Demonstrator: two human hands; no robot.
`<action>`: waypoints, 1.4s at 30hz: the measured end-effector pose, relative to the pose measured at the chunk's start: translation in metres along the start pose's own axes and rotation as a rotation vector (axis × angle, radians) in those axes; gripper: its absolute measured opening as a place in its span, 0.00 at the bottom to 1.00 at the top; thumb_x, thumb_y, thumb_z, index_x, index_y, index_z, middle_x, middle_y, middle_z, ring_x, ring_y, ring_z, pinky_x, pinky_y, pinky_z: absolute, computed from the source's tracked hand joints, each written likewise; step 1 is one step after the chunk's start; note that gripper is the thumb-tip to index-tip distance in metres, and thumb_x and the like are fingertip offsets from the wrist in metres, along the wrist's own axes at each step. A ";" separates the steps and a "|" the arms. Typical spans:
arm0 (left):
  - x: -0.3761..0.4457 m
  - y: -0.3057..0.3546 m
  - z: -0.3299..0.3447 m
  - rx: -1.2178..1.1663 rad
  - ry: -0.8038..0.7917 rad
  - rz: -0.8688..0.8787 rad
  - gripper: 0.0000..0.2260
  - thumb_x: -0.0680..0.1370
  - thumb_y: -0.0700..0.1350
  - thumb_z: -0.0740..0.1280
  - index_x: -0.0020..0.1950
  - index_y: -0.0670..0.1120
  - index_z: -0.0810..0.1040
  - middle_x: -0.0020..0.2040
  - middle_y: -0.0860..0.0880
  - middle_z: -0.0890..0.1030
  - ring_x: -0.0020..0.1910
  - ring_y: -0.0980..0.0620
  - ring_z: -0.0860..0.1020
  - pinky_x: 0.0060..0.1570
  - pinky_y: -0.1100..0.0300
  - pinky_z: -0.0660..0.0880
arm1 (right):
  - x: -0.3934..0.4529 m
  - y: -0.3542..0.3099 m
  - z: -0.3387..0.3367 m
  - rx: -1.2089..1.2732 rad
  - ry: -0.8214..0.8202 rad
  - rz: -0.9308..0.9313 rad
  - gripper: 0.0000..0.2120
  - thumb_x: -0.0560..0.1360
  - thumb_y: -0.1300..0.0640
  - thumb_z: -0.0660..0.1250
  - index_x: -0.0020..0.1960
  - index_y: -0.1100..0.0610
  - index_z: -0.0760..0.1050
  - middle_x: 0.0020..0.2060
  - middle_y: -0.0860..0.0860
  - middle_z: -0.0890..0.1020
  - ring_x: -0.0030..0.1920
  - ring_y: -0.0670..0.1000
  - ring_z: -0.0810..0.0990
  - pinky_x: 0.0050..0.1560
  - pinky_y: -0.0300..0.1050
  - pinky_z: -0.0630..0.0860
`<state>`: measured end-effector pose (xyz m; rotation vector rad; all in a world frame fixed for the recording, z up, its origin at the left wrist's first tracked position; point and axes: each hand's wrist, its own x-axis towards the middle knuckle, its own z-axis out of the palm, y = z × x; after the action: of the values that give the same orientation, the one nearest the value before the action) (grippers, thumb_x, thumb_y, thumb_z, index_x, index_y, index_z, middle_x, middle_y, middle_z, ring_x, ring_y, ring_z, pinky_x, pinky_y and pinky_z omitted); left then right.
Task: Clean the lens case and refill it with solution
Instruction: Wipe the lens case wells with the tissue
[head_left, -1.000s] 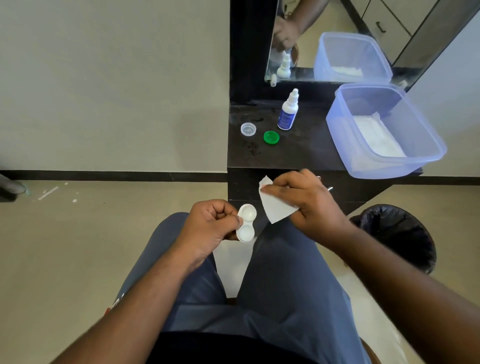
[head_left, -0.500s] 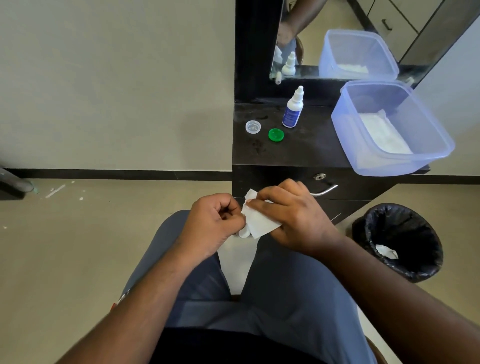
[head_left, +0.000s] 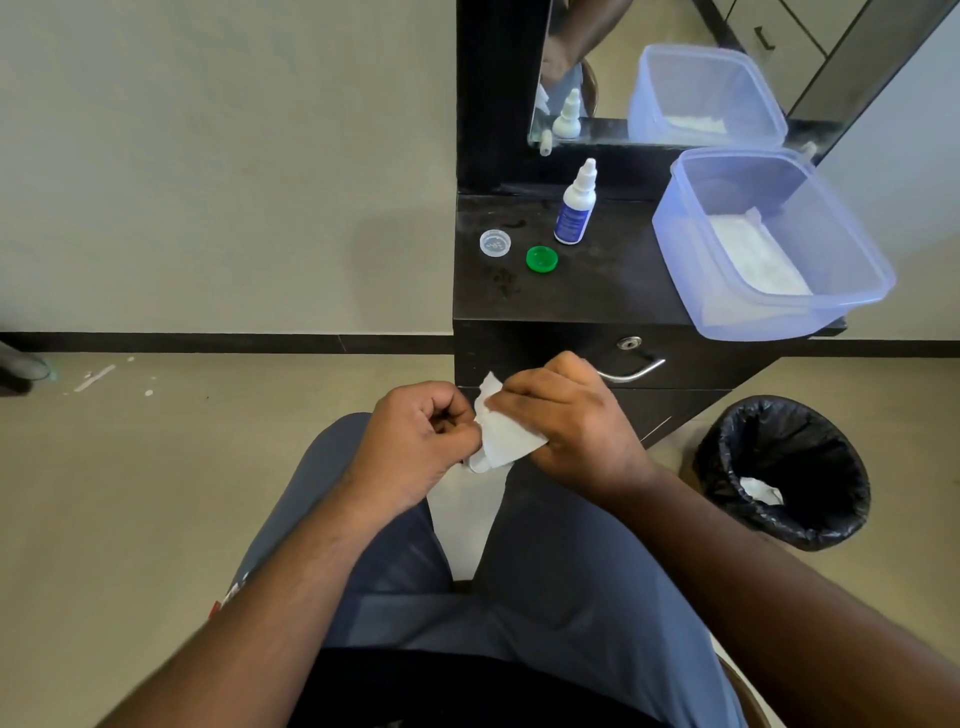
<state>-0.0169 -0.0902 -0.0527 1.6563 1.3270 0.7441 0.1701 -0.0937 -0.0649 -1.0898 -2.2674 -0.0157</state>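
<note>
Over my lap, my left hand (head_left: 415, 441) grips the white lens case (head_left: 477, 461); only its lower end shows below a white tissue (head_left: 506, 439). My right hand (head_left: 571, 415) presses that tissue against the case. On the dark cabinet top (head_left: 613, 296) stand the solution bottle (head_left: 575, 205), white with a blue label, and two loose caps: a clear one (head_left: 495, 242) and a green one (head_left: 542, 259).
A translucent blue tub (head_left: 852, 291) with white tissues inside sits at the cabinet's right end, overhanging the edge. A black-lined bin (head_left: 784, 467) with a crumpled tissue stands on the floor to my right. A mirror (head_left: 675, 67) rises behind the cabinet.
My right hand has brought the tissue left onto the lens case, which was fully visible a second ago and is now mostly covered. Both hands are now close together.
</note>
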 end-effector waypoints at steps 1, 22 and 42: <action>0.000 -0.001 0.000 0.005 -0.001 0.004 0.04 0.72 0.36 0.71 0.36 0.40 0.79 0.32 0.46 0.78 0.29 0.54 0.73 0.30 0.61 0.74 | -0.001 -0.001 0.000 -0.011 -0.015 -0.026 0.11 0.71 0.57 0.72 0.52 0.59 0.82 0.46 0.54 0.83 0.41 0.55 0.74 0.38 0.50 0.72; -0.001 0.002 0.009 -0.056 0.223 0.006 0.04 0.70 0.34 0.71 0.37 0.42 0.81 0.33 0.46 0.80 0.33 0.49 0.76 0.31 0.63 0.73 | -0.003 -0.036 0.016 0.499 0.207 0.839 0.06 0.74 0.59 0.70 0.50 0.56 0.84 0.44 0.46 0.83 0.47 0.49 0.80 0.46 0.44 0.77; 0.010 0.014 -0.024 -0.613 -0.263 -0.553 0.08 0.75 0.32 0.64 0.37 0.38 0.78 0.31 0.43 0.79 0.29 0.51 0.79 0.28 0.60 0.78 | -0.003 0.012 -0.014 0.039 -0.129 -0.115 0.13 0.73 0.59 0.70 0.56 0.60 0.81 0.48 0.57 0.82 0.43 0.55 0.76 0.42 0.43 0.69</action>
<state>-0.0284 -0.0752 -0.0300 0.8129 1.1365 0.5027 0.1875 -0.0913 -0.0586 -0.9635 -2.4328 0.0534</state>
